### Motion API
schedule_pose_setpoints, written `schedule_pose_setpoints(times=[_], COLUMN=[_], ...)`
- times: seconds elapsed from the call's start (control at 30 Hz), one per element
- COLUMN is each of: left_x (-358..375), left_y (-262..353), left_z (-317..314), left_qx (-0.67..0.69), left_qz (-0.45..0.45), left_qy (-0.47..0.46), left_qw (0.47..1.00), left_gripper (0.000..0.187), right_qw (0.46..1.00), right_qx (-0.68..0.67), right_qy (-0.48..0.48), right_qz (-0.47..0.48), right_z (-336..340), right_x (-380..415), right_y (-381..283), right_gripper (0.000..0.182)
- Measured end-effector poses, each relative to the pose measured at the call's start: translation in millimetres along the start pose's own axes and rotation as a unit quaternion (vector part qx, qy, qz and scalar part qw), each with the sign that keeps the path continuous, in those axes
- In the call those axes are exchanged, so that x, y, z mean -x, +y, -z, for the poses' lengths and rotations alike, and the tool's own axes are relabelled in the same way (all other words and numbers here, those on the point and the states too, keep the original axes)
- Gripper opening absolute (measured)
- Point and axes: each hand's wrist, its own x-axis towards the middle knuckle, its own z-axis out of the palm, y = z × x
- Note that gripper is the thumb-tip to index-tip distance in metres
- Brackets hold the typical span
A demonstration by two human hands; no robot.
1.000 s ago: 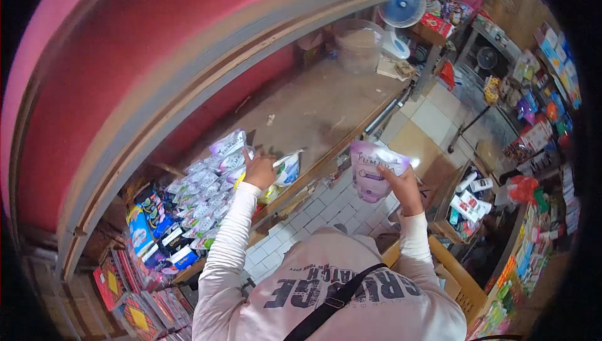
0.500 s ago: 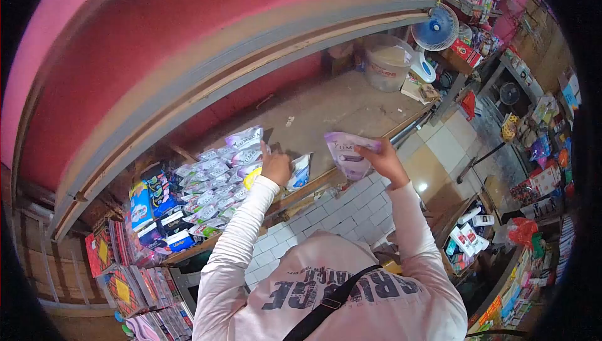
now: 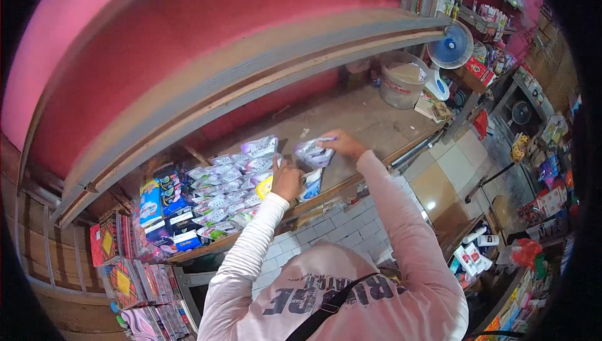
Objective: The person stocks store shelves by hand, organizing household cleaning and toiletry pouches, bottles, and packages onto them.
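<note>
My right hand [image 3: 346,145] is closed on the upper edge of a white and purple pouch [image 3: 312,153], which hangs tilted over the wooden shelf. My left hand [image 3: 287,179] rests beside the end of the pouch rows, index finger stretched out against the pouches and the other fingers partly hidden. Close to it are a yellow pouch [image 3: 264,187] and a blue and white pouch [image 3: 311,185], which leans near the shelf's front edge. Several white and purple pouches [image 3: 219,198] stand in tight rows left of my left hand.
Blue and dark packs [image 3: 150,204] stand left of the pouches. Boxes with a yellow diamond [image 3: 124,283] are stacked lower left. On the shelf [image 3: 370,118], a clear bucket [image 3: 401,84] stands far right, near a blue fan [image 3: 450,45]. A grey bar [image 3: 219,93] runs above the shelf.
My right hand has carried the white and purple pouch left and over the shelf, toward the rows. My left hand stays by the pouches. The view has shifted slightly.
</note>
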Motion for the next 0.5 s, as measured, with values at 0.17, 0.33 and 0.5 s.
schedule_pose_setpoints(times=[0.17,0.33,0.5], left_x=[21.7,25.3,19.5], left_y=[5.7,-27.9,-63.2], left_z=[24.2,34.6,18.6], left_qx=[0.100,0.143,0.134], left_qz=[0.028,0.147,0.200], left_qy=[0.144,0.218,0.029], left_qw=[0.984,0.954,0.970], left_gripper=[0.013,0.013,0.025], right_qw=[0.990,0.983,0.984], right_qx=[-0.089,-0.102,-0.080], right_qy=[-0.106,-0.135,-0.125], right_qz=[-0.033,-0.066,-0.093], right_z=[-30.3,-38.2,-38.6], right_x=[-22.1,-24.7,-13.4], right_y=[22.0,45.7,41.2], right_gripper=[0.030,0.034,0.036])
